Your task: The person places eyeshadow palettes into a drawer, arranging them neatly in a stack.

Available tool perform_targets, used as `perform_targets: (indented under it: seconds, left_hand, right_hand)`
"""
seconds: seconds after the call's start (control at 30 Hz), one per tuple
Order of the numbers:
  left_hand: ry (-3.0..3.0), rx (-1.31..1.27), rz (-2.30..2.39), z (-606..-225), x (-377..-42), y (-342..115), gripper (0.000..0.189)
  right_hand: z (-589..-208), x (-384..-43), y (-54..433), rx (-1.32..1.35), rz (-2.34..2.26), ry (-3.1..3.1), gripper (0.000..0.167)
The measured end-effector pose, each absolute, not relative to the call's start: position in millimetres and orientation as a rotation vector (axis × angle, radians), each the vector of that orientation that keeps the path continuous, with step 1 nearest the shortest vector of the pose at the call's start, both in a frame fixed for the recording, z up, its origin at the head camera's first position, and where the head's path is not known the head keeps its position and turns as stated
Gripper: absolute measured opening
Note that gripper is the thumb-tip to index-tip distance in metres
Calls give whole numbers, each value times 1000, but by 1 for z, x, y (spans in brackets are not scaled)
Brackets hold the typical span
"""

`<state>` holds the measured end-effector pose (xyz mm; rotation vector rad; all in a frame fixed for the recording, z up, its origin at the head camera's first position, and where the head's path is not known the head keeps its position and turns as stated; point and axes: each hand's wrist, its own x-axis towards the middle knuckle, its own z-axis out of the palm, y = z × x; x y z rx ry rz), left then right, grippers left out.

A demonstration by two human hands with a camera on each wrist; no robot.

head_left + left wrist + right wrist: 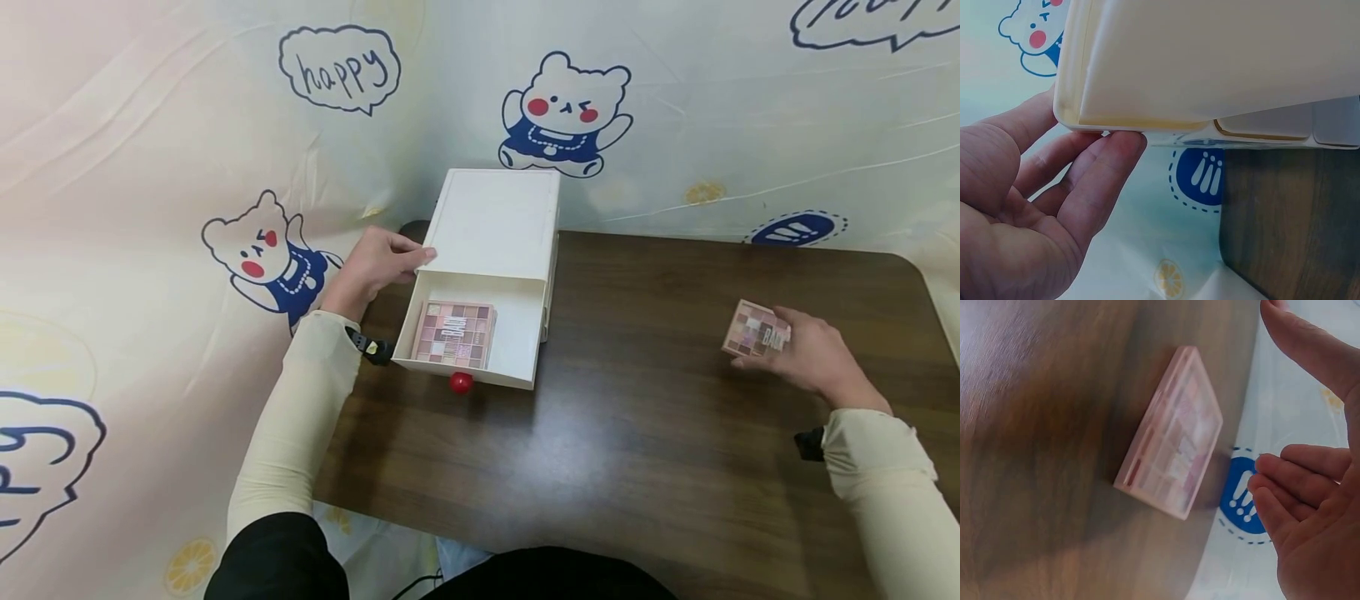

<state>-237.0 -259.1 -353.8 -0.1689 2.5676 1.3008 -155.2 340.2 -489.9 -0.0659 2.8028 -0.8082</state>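
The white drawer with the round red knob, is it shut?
No, the white drawer stands open, with a square pink checked palette showing inside it.

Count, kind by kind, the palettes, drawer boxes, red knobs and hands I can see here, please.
Pink palettes: 2 (one in the open drawer, one by the right hand)
White drawer box: 1
Red knob: 1
Hands: 2 (that right one, plus the left hand at the drawer box)
Total in view: 6
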Motion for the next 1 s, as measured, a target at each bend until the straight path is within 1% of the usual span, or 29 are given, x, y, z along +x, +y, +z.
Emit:
perform_targets:
  seconds: [0.23,0.7,0.77,0.8,0.93,1.0]
  left_hand:
    - [2580,-165,1284,-352,-236,-259,39]
    - [2574,-168,1277,-353,-237,-260,39]
    - [2572,-166,1274,-354,-237,-260,40]
    - [2570,-165,1274,-355,-237,-260,41]
    - [2568,-166,1269,-355,-237,-260,41]
    - [2569,-169,1278,-355,-236,-260,41]
  right_hand:
    - [-497,-164,351,-91,-708,2790,128]
    - [-521,-184,387,-222,-520,2769,112]
    - [-524,-184,392,-199,-524,2740,110]
    - [-526,-183,393,-173,-536,2725,112]
    - [-531,-180,397,-123,-576,2706,106]
    - [-532,-179,397,-124,-601,2732,107]
